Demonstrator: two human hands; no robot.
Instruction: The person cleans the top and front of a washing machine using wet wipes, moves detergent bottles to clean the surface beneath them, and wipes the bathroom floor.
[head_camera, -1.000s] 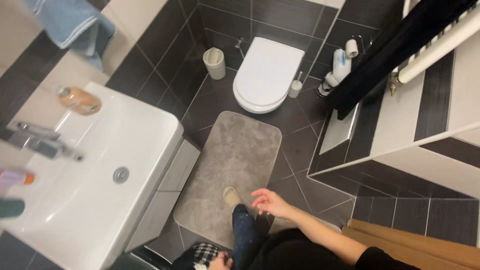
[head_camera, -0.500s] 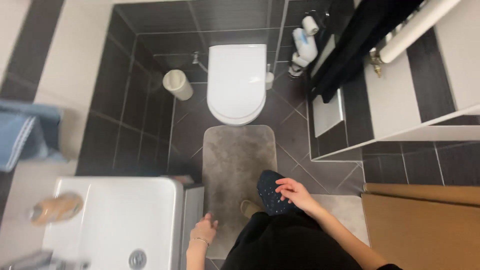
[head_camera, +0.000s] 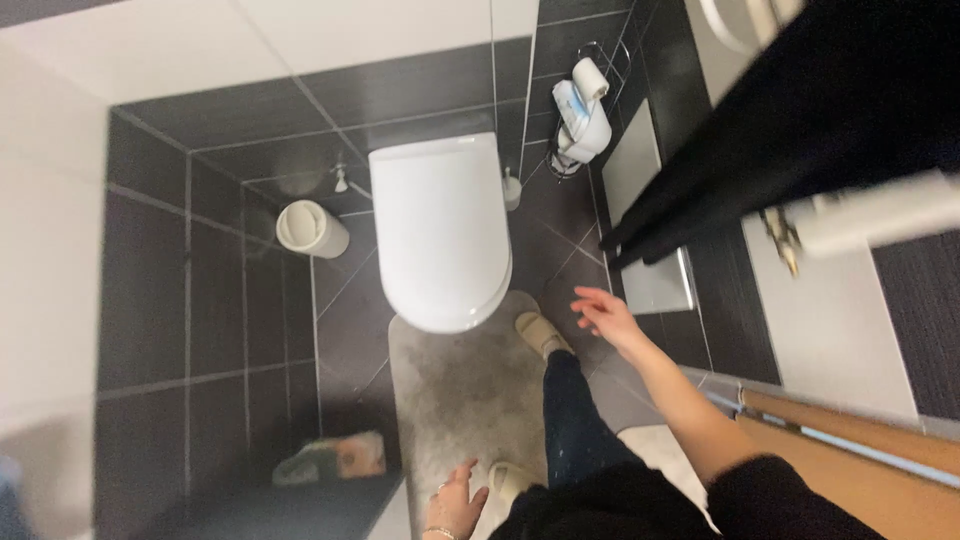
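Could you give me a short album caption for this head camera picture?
Looking down in a dark-tiled bathroom: a closed white toilet, a grey mat and both empty hands, right hand and left hand.

Straight ahead of you the toilet (head_camera: 440, 230) stands against the far wall, its front edge just over the far end of the mat (head_camera: 450, 400) you are standing on. Left of the toilet, near the wall, sits the small bin (head_camera: 308, 228); right of it, the brush holder (head_camera: 512, 190), and further right a wire rack (head_camera: 585, 100) holding paper rolls. Your right hand (head_camera: 605, 315) hangs above the floor right of the toilet's front, just beside your forward foot (head_camera: 540, 333). Your left hand (head_camera: 455, 505) is low at the mat's near end. A hanging towel (head_camera: 800, 120) lies to your right.
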